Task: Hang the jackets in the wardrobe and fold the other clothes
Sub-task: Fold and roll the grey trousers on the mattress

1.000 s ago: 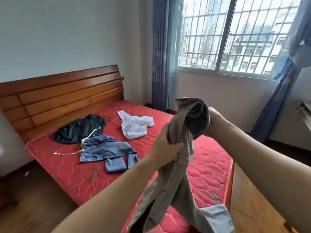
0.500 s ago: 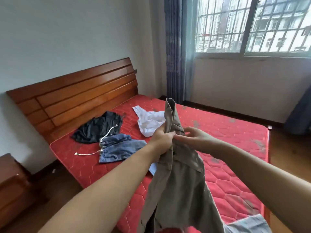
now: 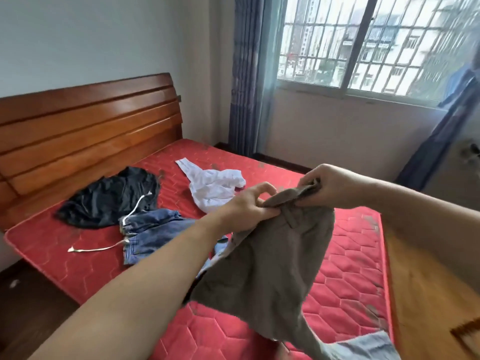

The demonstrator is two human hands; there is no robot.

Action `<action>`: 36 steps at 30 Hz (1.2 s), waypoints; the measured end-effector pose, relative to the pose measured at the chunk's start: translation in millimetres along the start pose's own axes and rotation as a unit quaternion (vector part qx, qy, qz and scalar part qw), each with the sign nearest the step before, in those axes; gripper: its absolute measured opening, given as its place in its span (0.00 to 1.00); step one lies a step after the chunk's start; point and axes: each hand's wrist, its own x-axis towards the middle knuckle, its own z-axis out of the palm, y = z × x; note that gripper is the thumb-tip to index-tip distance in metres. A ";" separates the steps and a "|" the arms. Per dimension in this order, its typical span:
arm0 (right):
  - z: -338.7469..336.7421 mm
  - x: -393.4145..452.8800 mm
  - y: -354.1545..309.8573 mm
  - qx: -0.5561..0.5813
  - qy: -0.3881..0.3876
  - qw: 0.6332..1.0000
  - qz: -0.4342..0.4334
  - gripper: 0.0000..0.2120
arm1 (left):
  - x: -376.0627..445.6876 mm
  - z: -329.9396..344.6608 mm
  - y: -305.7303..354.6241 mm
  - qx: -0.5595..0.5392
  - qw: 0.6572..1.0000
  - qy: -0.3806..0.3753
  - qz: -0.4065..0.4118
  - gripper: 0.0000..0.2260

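The top edge of a khaki-brown cotton garment (image 3: 270,261), seemingly at a waistband or collar, is pinched between two bare hands. It is gripped by the curled fingers and thumb of the left hand (image 3: 249,207) at one end of that edge, and by the closed fingers of the right hand (image 3: 328,185) at the other, so that the cloth is stretched between them and hangs below, held up over the red quilted mattress (image 3: 345,276).

Beyond the left hand, a crumpled white shirt (image 3: 215,185) is spread on the mattress. Further out to the left, a pair of blue denim jeans (image 3: 153,233) with a white drawstring is seen, and behind it a dark, rumpled garment (image 3: 109,196) lies near the wooden slatted headboard (image 3: 88,131). Below the grip, a pale blue piece of cloth (image 3: 363,346) is draped at the mattress's near edge.

Whether the held garment is a jacket or trousers cannot be told, and a wrong sorting could follow. If the edge is held unevenly, a crooked fold is likely; the loose hanging part could be dragged across the denim and disturb it.
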 end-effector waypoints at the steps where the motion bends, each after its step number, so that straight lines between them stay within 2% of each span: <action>1: -0.9 2.5 -6.0 -0.019 0.027 0.999 -0.002 0.06 | -0.4 -4.8 -7.7 0.006 1.000 -0.002 0.000 0.14; 3: -10.9 -0.7 -17.3 -0.003 0.099 0.995 -0.003 0.06 | -0.4 -11.7 -25.5 0.102 0.995 -0.020 -0.004 0.20; 4: -18.1 -5.4 -18.5 0.006 0.135 0.991 0.004 0.06 | -1.5 -14.9 -35.4 0.156 0.987 -0.028 -0.011 0.20; 7: -40.0 -34.4 -13.0 0.007 0.206 0.979 0.004 0.09 | -6.3 -33.0 -57.5 0.239 0.969 0.000 -0.057 0.07; 10: -53.9 -75.1 -5.7 -0.132 0.236 0.963 -0.003 0.10 | -7.0 -48.7 -53.3 0.284 0.956 0.005 -0.071 0.08; 12: -56.6 -101.7 -5.8 -0.214 0.240 0.947 -0.008 0.14 | -7.5 -51.3 -36.9 0.334 0.942 0.003 -0.044 0.12; 14: -56.6 -129.0 -7.1 -0.243 0.236 0.941 0.005 0.16 | -14.5 -50.4 -13.3 0.387 0.922 0.017 -0.014 0.10; 17: -54.2 -178.1 -9.7 -0.238 0.198 0.949 0.056 0.16 | -35.2 -45.8 34.7 0.442 0.895 0.049 0.036 0.04; 20: -50.2 -226.5 -19.5 -0.241 0.128 0.957 0.100 0.15 | -56.2 -38.2 92.0 0.484 0.867 0.064 0.098 0.07; 22: -56.3 -250.3 -27.2 -0.257 0.133 0.948 0.136 0.13 | -67.2 -34.7 130.7 0.522 0.838 0.078 0.138 0.08; 24: -70.0 -268.3 -39.3 -0.271 0.196 0.932 0.141 0.16 | -76.9 -33.1 167.3 0.549 0.808 0.117 0.179 0.06; 26: -85.0 -282.9 -50.3 -0.279 0.295 0.907 0.114 0.19 | -88.8 -32.2 201.6 0.577 0.769 0.184 0.205 0.07; 28: -100.0 -291.1 -58.9 -0.294 0.363 0.880 0.085 0.28 | -101.2 -32.3 230.8 0.589 0.738 0.248 0.217 0.08; 29: -106.7 -293.1 -62.6 -0.305 0.381 0.869 0.080 0.30 | -107.2 -32.1 243.8 0.587 0.734 0.264 0.216 0.08; 31: -115.0 -295.0 -71.8 -0.311 0.388 0.863 0.093 0.26 | -114.7 -31.4 259.5 0.572 0.749 0.261 0.212 0.09; 34: -111.0 -292.5 -82.1 -0.266 0.345 0.888 0.145 0.20 | -119.3 -26.9 259.5 0.560 0.773 0.221 0.197 0.09; 36: -104.1 -289.4 -80.0 -0.250 0.306 0.903 0.168 0.18 | -118.1 -25.7 248.9 0.578 0.767 0.202 0.192 0.10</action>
